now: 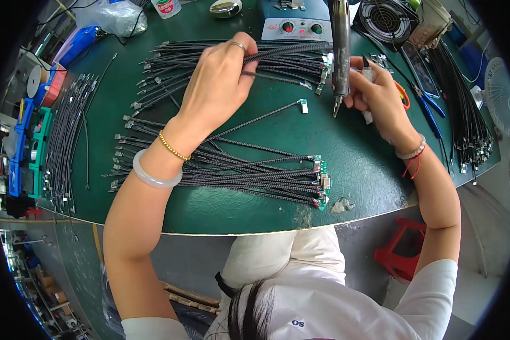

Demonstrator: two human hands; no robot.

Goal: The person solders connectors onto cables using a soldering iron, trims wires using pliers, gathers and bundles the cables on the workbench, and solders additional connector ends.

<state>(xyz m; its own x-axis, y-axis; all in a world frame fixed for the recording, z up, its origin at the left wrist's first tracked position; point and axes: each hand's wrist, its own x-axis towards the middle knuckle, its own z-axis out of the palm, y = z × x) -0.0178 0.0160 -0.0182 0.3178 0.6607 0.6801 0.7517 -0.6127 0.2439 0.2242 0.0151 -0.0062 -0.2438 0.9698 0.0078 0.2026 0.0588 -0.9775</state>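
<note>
My left hand [218,79] is over the upper bundle of black braided cables [289,56], its thumb and fingers closed on a cable there. Small connectors and green circuit boards sit at the right ends of these cables. My right hand [379,96] is closed around a slim white piece with a black tip [367,73]; its exact kind is unclear. Just left of that hand, a soldering iron [341,51] points downward, its tip above the table. Below my left hand, a single braided cable [255,121] with a board end lies above the lower cable bundle [255,180].
A blue soldering station [296,25] stands at the back, beside a black fan [385,22]. Blue-handled pliers [429,105] and a phone [420,71] lie right. More cables lie at the left [71,136] and right [462,107]. A red stool [399,249] is under the table.
</note>
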